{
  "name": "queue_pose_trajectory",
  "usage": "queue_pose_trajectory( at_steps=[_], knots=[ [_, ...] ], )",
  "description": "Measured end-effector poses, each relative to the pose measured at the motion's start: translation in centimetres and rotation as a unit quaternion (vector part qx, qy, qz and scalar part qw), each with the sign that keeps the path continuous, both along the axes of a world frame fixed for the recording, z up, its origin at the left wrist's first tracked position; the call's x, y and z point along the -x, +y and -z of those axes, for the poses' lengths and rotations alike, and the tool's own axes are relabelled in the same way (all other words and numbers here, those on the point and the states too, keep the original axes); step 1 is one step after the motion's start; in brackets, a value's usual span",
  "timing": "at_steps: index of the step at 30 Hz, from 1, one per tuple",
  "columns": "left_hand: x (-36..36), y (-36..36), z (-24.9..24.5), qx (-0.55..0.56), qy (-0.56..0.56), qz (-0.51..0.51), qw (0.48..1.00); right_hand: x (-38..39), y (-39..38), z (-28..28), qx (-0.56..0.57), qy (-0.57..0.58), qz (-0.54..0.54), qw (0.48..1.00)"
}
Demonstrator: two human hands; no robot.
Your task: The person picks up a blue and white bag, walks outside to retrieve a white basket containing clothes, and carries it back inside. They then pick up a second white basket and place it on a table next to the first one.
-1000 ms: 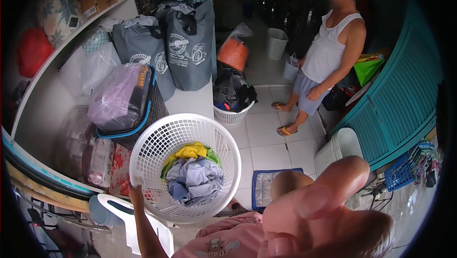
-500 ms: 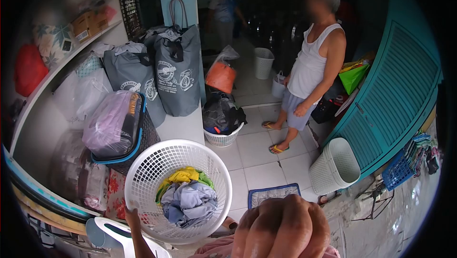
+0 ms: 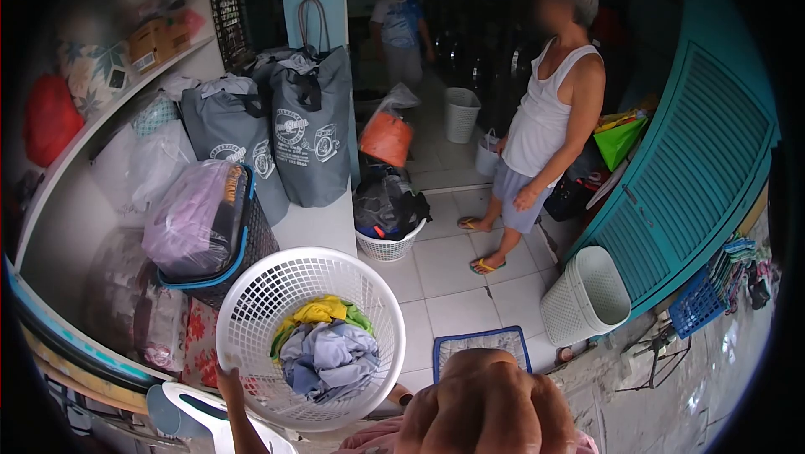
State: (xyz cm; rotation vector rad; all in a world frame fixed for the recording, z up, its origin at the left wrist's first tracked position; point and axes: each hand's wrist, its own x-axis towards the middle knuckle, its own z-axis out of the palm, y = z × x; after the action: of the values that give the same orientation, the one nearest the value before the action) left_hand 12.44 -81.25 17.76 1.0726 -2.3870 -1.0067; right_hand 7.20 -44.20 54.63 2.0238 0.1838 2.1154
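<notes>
A white plastic laundry basket (image 3: 237, 307) is tilted so that its inside faces me. In it lie crumpled grey-blue clothes (image 3: 331, 358) and a yellow and green cloth (image 3: 323, 311). My left hand (image 3: 231, 384) grips the basket's rim at its lower left; most of the fingers are hidden. Close to the camera, at the bottom, my right hand (image 3: 490, 408) shows its knuckles with the fingers curled in. Whatever may be inside that hand is out of sight. It is apart from the basket, to its right.
Grey laundry bags (image 3: 314, 131) stand on a white ledge beside a dark basket (image 3: 260, 244). A person (image 3: 549, 102) in a white tank top stands ahead holding a small pail (image 3: 487, 155); another stands behind. White bins (image 3: 587, 295), a floor mat (image 3: 478, 345) and a teal door (image 3: 679, 177) are right.
The view has shifted slightly. My right hand sits a little lower and further left. The person at the back has stepped into clearer sight. My left hand keeps its hold on the laundry basket.
</notes>
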Motion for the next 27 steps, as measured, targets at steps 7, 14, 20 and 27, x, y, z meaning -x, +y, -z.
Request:
queue_pose_trajectory(
  at_steps=[7, 14, 20, 27],
  knots=[
    [0.2, -0.4, 0.7, 0.003, 0.019, -0.006, 1.0, 2.7, 3.3, 4.7, -0.239, -0.098, 0.314, 0.914],
    [0.2, -0.2, 0.4, -0.008, 0.019, -0.009, 1.0, 9.4, 1.7, 20.5, -0.485, -0.434, 0.537, 0.537],
    [0.3, 0.2, 0.4, 0.102, 0.032, 0.026, 0.994, 10.3, 2.5, 31.6, -0.604, -0.32, 0.689, 0.242],
    [0.0, 0.6, 0.0, 0.137, -0.007, 0.018, 0.99, 10.5, 1.6, 35.3, -0.668, -0.372, 0.611, 0.206]
  ],
)
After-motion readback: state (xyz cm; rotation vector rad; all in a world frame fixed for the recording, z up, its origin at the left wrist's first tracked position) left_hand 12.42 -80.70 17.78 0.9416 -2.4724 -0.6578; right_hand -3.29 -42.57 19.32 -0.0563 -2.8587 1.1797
